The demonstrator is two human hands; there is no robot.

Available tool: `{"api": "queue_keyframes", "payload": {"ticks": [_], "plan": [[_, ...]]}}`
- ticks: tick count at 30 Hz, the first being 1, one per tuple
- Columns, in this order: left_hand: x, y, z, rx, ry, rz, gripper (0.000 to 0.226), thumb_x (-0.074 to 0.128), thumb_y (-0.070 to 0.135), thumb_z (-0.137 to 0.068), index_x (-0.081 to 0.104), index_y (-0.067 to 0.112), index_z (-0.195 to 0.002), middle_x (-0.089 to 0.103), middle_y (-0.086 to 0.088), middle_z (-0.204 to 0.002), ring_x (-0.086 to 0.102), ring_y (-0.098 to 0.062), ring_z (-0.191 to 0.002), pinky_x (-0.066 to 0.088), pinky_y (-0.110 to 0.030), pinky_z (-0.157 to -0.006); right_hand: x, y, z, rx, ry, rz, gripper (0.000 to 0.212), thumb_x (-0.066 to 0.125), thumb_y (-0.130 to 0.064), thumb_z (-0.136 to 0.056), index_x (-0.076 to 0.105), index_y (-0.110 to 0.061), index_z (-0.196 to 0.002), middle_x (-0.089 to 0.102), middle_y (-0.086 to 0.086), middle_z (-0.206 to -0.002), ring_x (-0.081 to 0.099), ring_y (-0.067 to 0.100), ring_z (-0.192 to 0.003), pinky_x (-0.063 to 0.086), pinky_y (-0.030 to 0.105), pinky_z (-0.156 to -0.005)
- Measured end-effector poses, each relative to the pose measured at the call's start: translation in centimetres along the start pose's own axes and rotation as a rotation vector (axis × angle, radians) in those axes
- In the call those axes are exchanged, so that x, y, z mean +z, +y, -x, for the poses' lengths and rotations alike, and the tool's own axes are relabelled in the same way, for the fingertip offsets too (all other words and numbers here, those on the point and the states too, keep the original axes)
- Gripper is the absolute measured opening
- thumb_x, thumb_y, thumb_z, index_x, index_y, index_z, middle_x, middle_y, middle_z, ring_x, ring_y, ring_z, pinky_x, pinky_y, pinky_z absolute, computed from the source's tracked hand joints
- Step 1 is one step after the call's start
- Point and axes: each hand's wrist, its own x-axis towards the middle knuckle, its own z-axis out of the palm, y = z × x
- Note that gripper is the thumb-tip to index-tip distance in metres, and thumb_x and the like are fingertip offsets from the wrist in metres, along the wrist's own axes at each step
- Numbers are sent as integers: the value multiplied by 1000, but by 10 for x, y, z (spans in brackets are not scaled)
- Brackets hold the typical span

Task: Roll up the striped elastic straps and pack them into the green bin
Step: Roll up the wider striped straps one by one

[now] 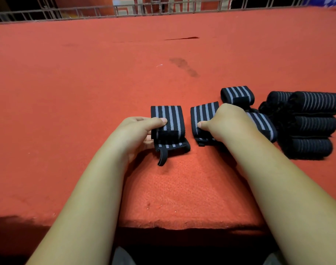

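The red felt counter [71,115] fills nearly the whole view. There's loads of bare room to the left and out back, right up to the wire railing [125,11] along the far edge, and the near edge sits about under the person's forearms. No green bin in sight anywhere, so I'd guess nothing's been packed yet.

Over on the right is a pile of dark rolls [314,127], stacked tight together. One striped far roll [237,94] sits on its own just behind the right hand, and a wrist-side roll [262,125] is tucked between that wrist and the pile. So the rolling looks well along, with all the packing still to do.

The left grip [138,131] is curled round the left strap [169,121], thumb on top. The right grip [226,121] is wrapped over the right strap [201,117], thumb pressing on the stripes. There's a narrow gap between those two. A little loose tail [162,157] pokes out of the left one toward the near edge.
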Motion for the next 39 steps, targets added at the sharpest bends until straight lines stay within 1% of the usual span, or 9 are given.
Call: {"api": "queue_keyframes", "payload": {"ticks": [8,11,15,18,21,25,29,35,39], "plan": [[-10,-10,9,83,5,-60,20,74,13,-100,76,2,-116,83,-13,-106,82,-25,-97,65,-33,-86,9,9,32,-80,123,-84,53,82,-60,-83,54,-15,-85,58,0,-88,61,32,-90,45,38,-70],[-9,-20,15,124,30,-92,21,77,14,-98,77,3,-116,83,-13,-107,81,-30,-100,64,-37,-81,12,15,48,-159,173,-187,53,83,-58,-82,57,-19,-106,56,-2,-95,62,33,-109,53,42,-80],[1,-21,35,155,74,-21,22,75,13,-99,75,1,-117,82,-18,-109,81,-32,-99,62,-31,-70,13,24,73,-211,187,-273,51,83,-58,-81,53,-25,-106,54,0,-86,60,36,-111,55,46,-92],[8,-7,59,201,56,101,23,71,13,-102,74,0,-121,80,-20,-114,80,-35,-105,64,-44,-89,-10,28,88,-290,114,-466,44,81,-55,-87,58,-25,-112,69,-4,-107,67,21,-100,53,32,-82],[10,16,85,286,7,160,24,68,11,-105,71,-2,-125,78,-23,-119,77,-37,-112,62,-53,-100,-50,29,106,-356,-36,-660,32,75,-52,-96,68,-26,-113,72,-17,-100,70,4,-90,51,10,-70],[14,57,120,363,-84,225,31,65,16,-108,68,0,-133,76,-20,-128,74,-30,-119,59,-45,-106,-92,28,124,-448,-142,-878,44,78,-53,-91,76,-21,-120,82,-3,-112,79,20,-107,57,49,-106],[17,91,138,382,-128,234,32,66,22,-108,68,3,-134,76,-16,-129,72,-28,-124,55,-43,-111,-126,20,132,-484,-181,-982,34,76,-36,-99,76,-12,-122,82,9,-114,79,29,-108,56,52,-108],[25,107,113,373,-34,228,30,68,26,-107,71,4,-127,80,-12,-118,78,-22,-105,61,-25,-81,-132,7,93,-425,-216,-951,30,73,-33,-102,78,-6,-114,83,10,-108,80,29,-104,58,48,-106],[30,104,65,330,20,228,34,69,27,-106,71,2,-129,80,-12,-113,77,-17,-89,59,-22,-68,-120,-4,46,-369,-244,-932,28,70,-34,-104,77,-7,-110,83,9,-101,81,26,-96,59,32,-76]]}}
